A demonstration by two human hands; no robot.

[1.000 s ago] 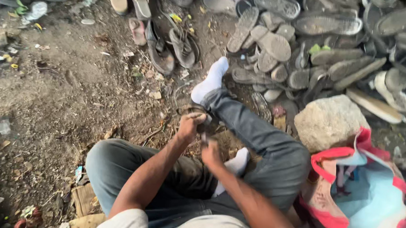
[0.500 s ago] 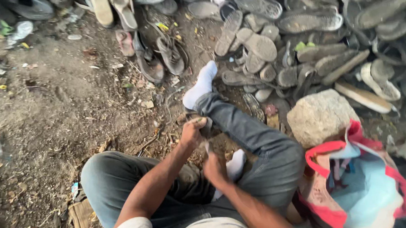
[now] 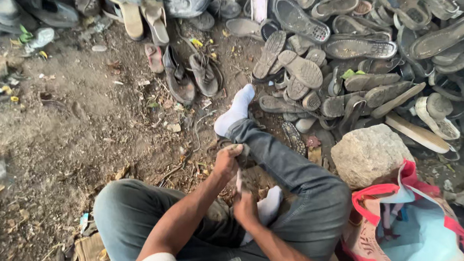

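Note:
I sit on the dirt in dark jeans and white socks, right leg (image 3: pixel 287 163) stretched toward a shoe pile. My left hand (image 3: pixel 227 161) grips the upper end of a worn, dirty shoe piece (image 3: pixel 243 159) in front of my knee. My right hand (image 3: pixel 245 208) closes on its lower end, just below the left hand and next to my folded foot in a white sock (image 3: pixel 268 206). Both hands hide most of the piece, so its exact shape is unclear.
A heap of old soles and sandals (image 3: pixel 347 62) fills the top and right. A large grey stone (image 3: pixel 370 153) sits right of my leg, with a red and blue bag (image 3: pixel 419 229) beside it. Two dark sandals (image 3: pixel 192 77) lie on littered bare dirt (image 3: pixel 62 129) at left.
The view has drifted slightly, so the pile sits a little lower in frame. Both hands stay on the shoe piece and have worked closer together, one above the other.

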